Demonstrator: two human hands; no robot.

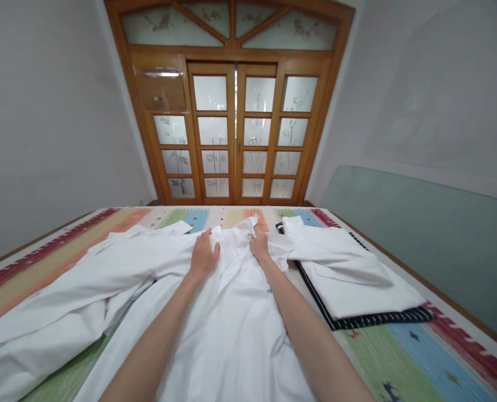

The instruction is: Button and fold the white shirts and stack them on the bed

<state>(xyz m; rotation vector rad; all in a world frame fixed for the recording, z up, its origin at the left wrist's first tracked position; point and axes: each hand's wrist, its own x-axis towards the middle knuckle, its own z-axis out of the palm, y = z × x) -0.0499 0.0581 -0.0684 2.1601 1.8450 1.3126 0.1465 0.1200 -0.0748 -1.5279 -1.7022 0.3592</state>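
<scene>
Through the head camera I look down my two bare arms onto a white long-sleeved shirt (235, 312), spread across a striped, multicoloured bedspread (411, 357) with its collar end away from me and its body running toward me. My left hand (205, 252) lies on the shirt near the collar, back up, the thumb out to the side of the fingers; I cannot tell whether it grips the cloth or only presses on it. My right hand (259, 243) is just beside it on the other side of the collar opening, thumb and fingers closed on the fabric, which rises in a small peak at the fingertips.

To my left, white sleeve cloth stretches out toward the near edge, with more white fabric bunched beneath it; I cannot tell whether that is all one garment. To my right, the other sleeve reaches over a folded white garment (357, 296), which rests on a black-and-white striped cloth (374, 320) whose border shows along its edges. Beyond that stands a pale green headboard (424, 223). Ahead of me, past the far side of the bedspread, are wooden doors (234, 134) with frosted panes bearing plant designs, set between pale walls (56, 111).
</scene>
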